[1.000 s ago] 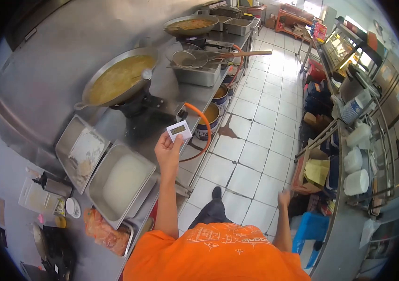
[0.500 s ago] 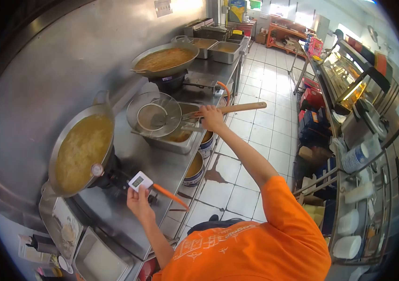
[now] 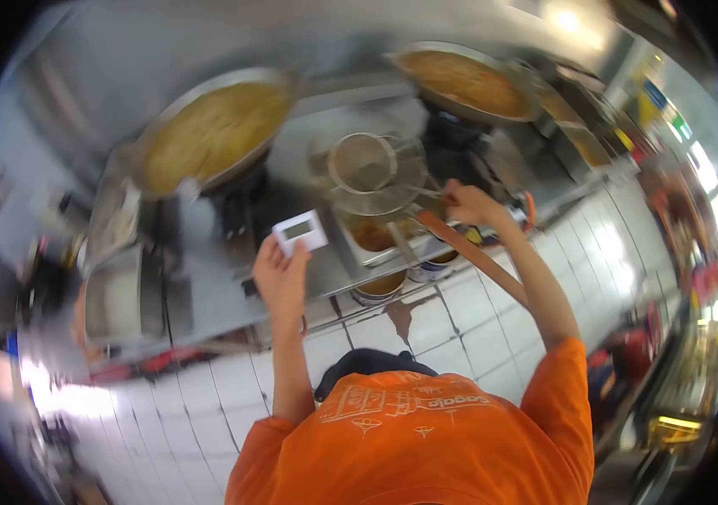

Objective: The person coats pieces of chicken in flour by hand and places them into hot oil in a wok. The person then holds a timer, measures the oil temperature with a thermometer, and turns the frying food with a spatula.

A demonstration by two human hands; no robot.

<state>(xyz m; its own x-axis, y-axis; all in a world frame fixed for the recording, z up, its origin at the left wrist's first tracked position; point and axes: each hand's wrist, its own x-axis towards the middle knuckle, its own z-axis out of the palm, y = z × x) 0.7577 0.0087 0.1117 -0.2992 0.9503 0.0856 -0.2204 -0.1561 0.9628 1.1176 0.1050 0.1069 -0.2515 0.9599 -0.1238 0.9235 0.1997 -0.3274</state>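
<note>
My left hand (image 3: 280, 273) is closed on a small white digital timer (image 3: 299, 233) with a grey screen, held above the counter's front edge. My right hand (image 3: 470, 206) has its fingers curled at the thin metal handle of a mesh strainer (image 3: 363, 164). That strainer overlaps a wider round skimmer (image 3: 376, 202) over a metal pan (image 3: 371, 238) with brownish contents. A wooden handle (image 3: 472, 252) slants below my right hand and runs to my forearm. Motion blur softens the fingers of my right hand.
A wok of yellowish frying oil (image 3: 220, 130) stands at the back left, another wok (image 3: 464, 80) at the back right. Tins (image 3: 380, 288) stand below the counter's front edge. A rectangular tray (image 3: 123, 295) is at the left. White floor tiles (image 3: 426, 324) lie in front.
The view has swung to the left, facing the counter squarely. The wooden handle now slants downward, apart from my right hand's fingers. My left hand still holds the timer.
</note>
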